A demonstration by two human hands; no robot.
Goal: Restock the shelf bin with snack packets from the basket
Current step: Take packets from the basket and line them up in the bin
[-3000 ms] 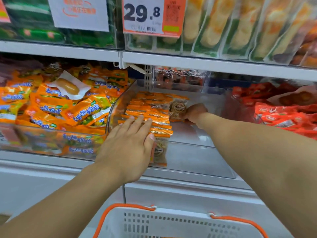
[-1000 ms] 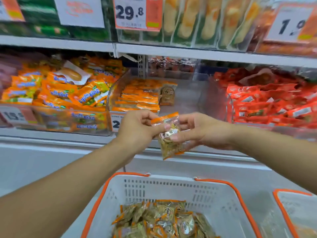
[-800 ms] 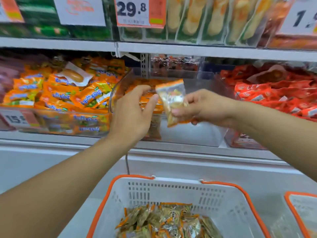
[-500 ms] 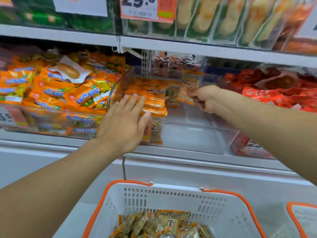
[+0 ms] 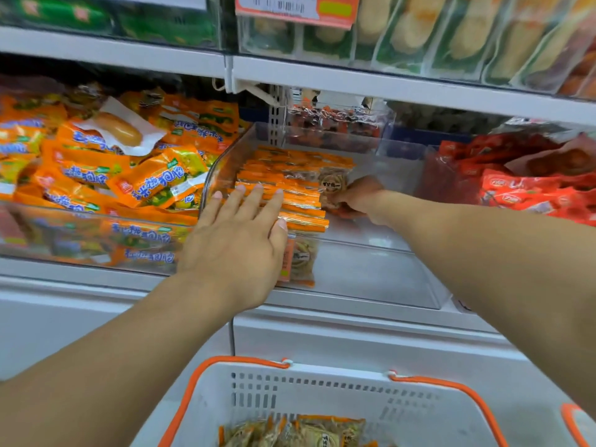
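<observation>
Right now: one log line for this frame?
left hand flat on packet row | right hand placing packet in clear bin | basket part-full

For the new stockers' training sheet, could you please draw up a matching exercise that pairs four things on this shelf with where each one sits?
Things:
1. left hand
2. right hand
3. white plastic basket with orange rim
4. red snack packets

Places:
A. bin at far right
B. flat on the row of orange-topped packets
C. below the shelf, part full
D. holding a packet behind the row in the clear plastic bin

Pairs: 1-B, 2-D, 3-C, 4-A
</observation>
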